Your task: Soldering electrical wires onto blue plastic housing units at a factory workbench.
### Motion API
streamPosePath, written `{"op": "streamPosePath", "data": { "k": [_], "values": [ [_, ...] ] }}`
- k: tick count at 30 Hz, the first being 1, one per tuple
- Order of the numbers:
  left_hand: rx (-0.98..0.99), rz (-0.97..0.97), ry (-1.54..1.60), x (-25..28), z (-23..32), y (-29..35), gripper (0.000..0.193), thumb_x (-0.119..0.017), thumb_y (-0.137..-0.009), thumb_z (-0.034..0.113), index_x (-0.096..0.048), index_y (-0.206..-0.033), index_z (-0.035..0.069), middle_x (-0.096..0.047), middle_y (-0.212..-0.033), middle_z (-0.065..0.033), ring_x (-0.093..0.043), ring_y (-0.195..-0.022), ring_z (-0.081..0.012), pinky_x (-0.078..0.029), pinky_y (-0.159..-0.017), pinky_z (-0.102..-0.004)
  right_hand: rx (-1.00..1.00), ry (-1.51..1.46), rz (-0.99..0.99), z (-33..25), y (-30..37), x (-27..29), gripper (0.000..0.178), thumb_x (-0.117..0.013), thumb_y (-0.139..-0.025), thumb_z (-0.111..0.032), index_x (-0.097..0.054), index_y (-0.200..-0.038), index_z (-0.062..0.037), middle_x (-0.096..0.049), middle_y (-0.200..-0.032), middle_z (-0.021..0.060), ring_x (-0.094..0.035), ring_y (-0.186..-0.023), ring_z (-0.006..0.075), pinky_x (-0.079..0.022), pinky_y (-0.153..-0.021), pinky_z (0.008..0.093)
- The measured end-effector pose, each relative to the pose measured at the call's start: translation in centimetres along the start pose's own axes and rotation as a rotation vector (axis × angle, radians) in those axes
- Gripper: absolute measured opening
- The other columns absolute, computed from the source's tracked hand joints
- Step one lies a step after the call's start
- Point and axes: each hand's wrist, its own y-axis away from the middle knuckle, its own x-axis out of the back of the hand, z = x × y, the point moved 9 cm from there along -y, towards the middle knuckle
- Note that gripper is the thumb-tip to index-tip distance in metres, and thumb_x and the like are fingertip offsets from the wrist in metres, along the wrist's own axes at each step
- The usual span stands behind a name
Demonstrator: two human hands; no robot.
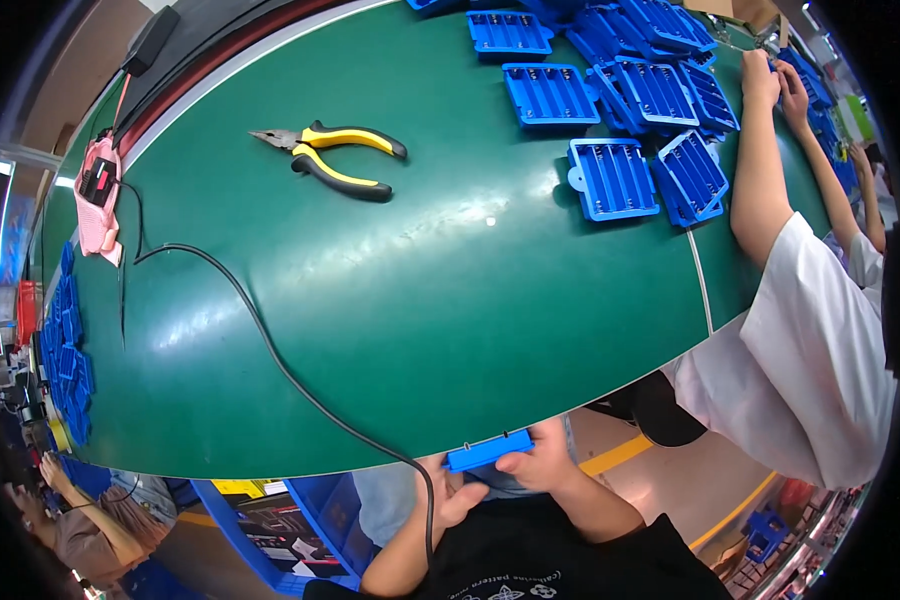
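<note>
Left hand [457,492] curled under the near end of a small blue plastic tray [488,450], fingers closed against its underside, a black cable [270,350] running down past the wrist. Right hand [542,462] clamped on the same tray from the other side — thumb across the front edge, fingers wrapped behind. Tray held level just off the near rim of the green table [420,300], close to the body. Farther out on the table: yellow-handled pliers [335,157], a heap of matching blue trays [630,90] — a co-worker's arm [760,150] reaching in beside it.
</note>
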Motion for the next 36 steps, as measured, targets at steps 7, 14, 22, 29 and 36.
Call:
{"op": "streamPosePath", "data": {
  "k": [7,14,22,29,36],
  "values": [
    [-0.065,0.035,-0.196,0.6,0.0,-1.2,0.059,-0.076,-0.076,0.036,-0.054,-0.116,0.000,-0.058,-0.111,-0.0123,-0.058,-0.099,-0.0250,-0.047,-0.085,-0.0380,0.019,0.040,-0.021,-0.3,-0.3,0.0,0.061,-0.078,-0.072,-0.051,-0.061,-0.107,-0.0033,-0.059,-0.108,0.0070,-0.057,-0.097,0.0204,-0.043,-0.085,0.0352],
    [-0.100,0.059,-0.165,-0.7,1.2,-2.3,0.052,-0.072,-0.075,0.039,-0.059,-0.108,0.000,-0.062,-0.100,-0.0119,-0.061,-0.088,-0.0253,-0.049,-0.077,-0.0377,0.197,0.004,-0.008,-0.1,0.2,0.0,0.060,-0.083,-0.066,-0.046,-0.064,-0.103,-0.0032,-0.061,-0.109,0.0088,-0.058,-0.099,0.0248,-0.044,-0.087,0.0388],
    [-0.050,0.175,-0.353,-0.3,1.2,-1.1,0.069,-0.062,-0.080,0.060,-0.059,-0.108,-0.004,-0.062,-0.099,-0.0121,-0.060,-0.089,-0.0230,-0.046,-0.080,-0.0344,-0.024,0.034,0.120,0.2,1.6,0.0,0.055,-0.074,-0.075,-0.049,-0.063,-0.102,-0.0024,-0.063,-0.103,0.0072,-0.061,-0.092,0.0199,-0.047,-0.081,0.0338],
    [0.185,-0.089,-0.116,-2.3,1.0,-0.6,0.077,-0.062,-0.082,0.059,-0.053,-0.116,-0.009,-0.063,-0.088,-0.0118,-0.061,-0.064,-0.0139,-0.048,-0.056,-0.0224,-0.181,-0.017,-0.115,-1.5,1.4,-1.2,0.025,-0.067,-0.087,-0.016,-0.063,-0.106,0.0005,-0.068,-0.096,0.0116,-0.065,-0.067,0.0163,-0.050,-0.062,0.0278],
    [0.325,-0.119,0.069,-2.9,0.2,0.2,0.076,-0.054,-0.088,0.057,-0.048,-0.124,-0.009,-0.063,-0.097,-0.0137,-0.063,-0.070,-0.0165,-0.051,-0.057,-0.0253,-0.283,-0.109,-0.011,-1.9,1.5,-1.3,0.020,-0.062,-0.091,-0.010,-0.062,-0.106,0.0028,-0.064,-0.081,0.0074,-0.057,-0.056,0.0095,-0.044,-0.049,0.0224]
  ]
}}
